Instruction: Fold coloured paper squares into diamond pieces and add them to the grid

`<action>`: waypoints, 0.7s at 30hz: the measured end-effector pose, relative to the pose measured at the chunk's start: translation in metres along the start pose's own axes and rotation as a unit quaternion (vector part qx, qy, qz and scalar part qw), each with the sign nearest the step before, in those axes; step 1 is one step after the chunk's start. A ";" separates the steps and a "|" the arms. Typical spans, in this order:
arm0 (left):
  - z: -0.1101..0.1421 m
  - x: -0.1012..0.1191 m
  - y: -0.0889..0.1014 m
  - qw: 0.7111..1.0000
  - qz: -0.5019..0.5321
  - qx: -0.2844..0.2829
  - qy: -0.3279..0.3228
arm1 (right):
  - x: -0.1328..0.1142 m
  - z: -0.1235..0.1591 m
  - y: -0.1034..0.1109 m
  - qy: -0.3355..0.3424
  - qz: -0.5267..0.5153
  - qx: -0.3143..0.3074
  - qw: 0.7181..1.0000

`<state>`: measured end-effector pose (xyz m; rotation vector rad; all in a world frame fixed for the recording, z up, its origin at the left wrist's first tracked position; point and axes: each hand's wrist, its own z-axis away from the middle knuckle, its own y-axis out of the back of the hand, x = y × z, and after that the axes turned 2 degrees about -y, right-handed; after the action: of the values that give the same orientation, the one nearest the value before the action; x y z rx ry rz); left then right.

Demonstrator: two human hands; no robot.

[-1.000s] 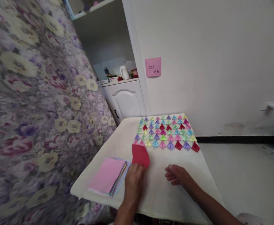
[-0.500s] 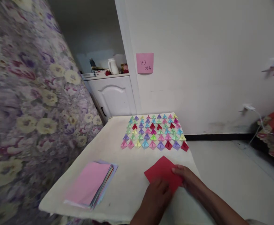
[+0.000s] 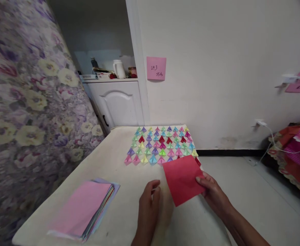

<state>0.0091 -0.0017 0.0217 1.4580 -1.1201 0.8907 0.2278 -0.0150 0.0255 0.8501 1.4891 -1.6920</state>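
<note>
Red sheet [image 3: 183, 181] held over the cream table [image 3: 124, 191], partly hiding folded paper rows [image 3: 162, 146]. At left, pink-topped paper stack [image 3: 84, 206]; then left hand [image 3: 149, 201], loosely curled, apart from the sheet; at right, right hand [image 3: 214, 193], pinching its right edge.

Premises are consistent with a room in a home. Evidence: far left, a white cabinet [image 3: 120, 109] with a panelled door, its shelf [image 3: 106, 81] bearing a white jug [image 3: 119, 69]; left, a large floral surface [image 3: 37, 130], curtain or wallpaper; right, frilled textiles [image 3: 285, 145] resembling bedding; beside these, a white plug [image 3: 260, 123] trailing cable.
</note>
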 end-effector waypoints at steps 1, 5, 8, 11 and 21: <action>-0.001 0.004 -0.002 0.996 0.072 0.006 0.060 | 0.000 0.000 -0.002 0.002 0.005 -0.002 1.000; -0.005 0.017 -0.018 0.934 0.320 -0.043 0.152 | 0.005 0.001 -0.013 0.004 0.009 -0.015 1.000; -0.009 0.016 -0.026 0.912 0.380 -0.051 0.144 | 0.007 0.000 -0.022 -0.002 0.009 -0.031 0.999; -0.016 0.010 -0.024 0.917 0.372 -0.032 0.141 | 0.005 -0.003 -0.029 0.000 0.035 -0.036 0.999; -0.018 0.013 -0.011 0.946 0.298 0.035 0.121 | 0.005 -0.014 -0.029 0.032 0.117 -0.030 0.992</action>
<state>0.0238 0.0143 0.0341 1.0267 -1.3741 1.4990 0.2005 0.0009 0.0343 1.0119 1.4148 -1.4545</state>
